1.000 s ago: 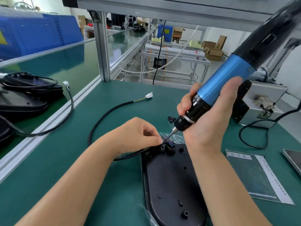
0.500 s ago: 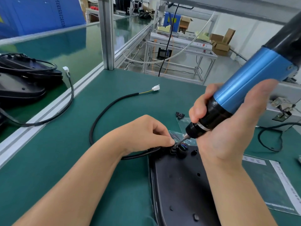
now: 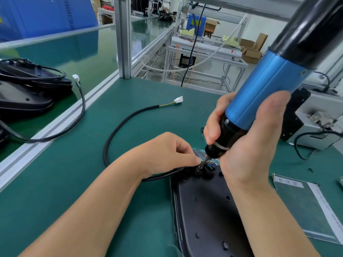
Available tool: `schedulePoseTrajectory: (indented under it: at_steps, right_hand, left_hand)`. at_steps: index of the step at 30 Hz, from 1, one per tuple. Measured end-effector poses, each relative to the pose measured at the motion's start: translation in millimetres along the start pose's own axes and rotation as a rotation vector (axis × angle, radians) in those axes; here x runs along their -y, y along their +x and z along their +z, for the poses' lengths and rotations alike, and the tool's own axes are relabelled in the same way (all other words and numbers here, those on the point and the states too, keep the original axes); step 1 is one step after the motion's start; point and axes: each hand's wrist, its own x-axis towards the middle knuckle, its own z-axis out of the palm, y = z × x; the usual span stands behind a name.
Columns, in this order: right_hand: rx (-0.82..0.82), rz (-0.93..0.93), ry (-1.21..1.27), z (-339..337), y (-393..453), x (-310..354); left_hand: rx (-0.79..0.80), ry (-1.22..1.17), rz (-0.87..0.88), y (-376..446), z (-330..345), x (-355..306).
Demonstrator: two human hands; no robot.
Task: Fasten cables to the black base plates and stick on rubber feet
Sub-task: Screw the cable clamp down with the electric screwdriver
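A black oval base plate [image 3: 204, 210] lies on the green mat in front of me. A black cable [image 3: 118, 127] loops from the plate's far end to a white connector [image 3: 178, 99]. My right hand [image 3: 246, 145] grips a blue and black electric screwdriver [image 3: 259, 86], tilted, its bit down on a small clamp at the plate's far end. My left hand [image 3: 167, 153] pinches something small right beside the bit tip, where the cable meets the plate; what it pinches is hidden by the fingertips.
A stack of black base plates with cables [image 3: 24, 93] sits on the left bench beyond an aluminium rail [image 3: 61, 123]. A grey machine [image 3: 315, 123] stands at right. A sheet in a plastic sleeve [image 3: 306, 206] lies right of the plate.
My view has dropped and closed in on the plate's far end. The screwdriver bit has settled onto the clamp, with my left fingertips staying beside it.
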Motion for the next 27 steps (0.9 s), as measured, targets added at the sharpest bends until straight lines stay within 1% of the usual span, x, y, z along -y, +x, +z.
schedulePoseTrajectory:
  at_steps: [2, 4, 8, 11, 14, 17, 22, 27]
  right_hand:
    - [-0.032, -0.018, 0.091, 4, 5, 2]
    - [-0.055, -0.031, 0.083, 5, 7, 1]
    - [-0.049, -0.083, 0.131, 2, 6, -2]
    - [0.009, -0.008, 0.155, 0, 5, -1]
    - [0.077, 0.020, 0.159, -4, 5, -4]
    - [0.140, 0.025, 0.185, -5, 7, -4]
    - [0.170, -0.008, 0.316, 0, 9, -2]
    - [0.229, 0.005, 0.279, -1, 11, 2]
  left_hand:
    - [-0.007, 0.003, -0.002, -1, 1, 1]
    - [0.005, -0.032, 0.004, -2, 3, 2]
    - [0.002, -0.071, 0.016, -4, 7, 3]
    - [-0.015, -0.092, 0.019, -4, 9, 4]
    - [-0.030, -0.116, 0.021, -5, 11, 5]
    - [-0.057, -0.131, 0.035, -5, 14, 6]
    - [-0.071, -0.133, 0.050, -7, 17, 8]
    - [-0.079, -0.140, 0.047, -8, 17, 9]
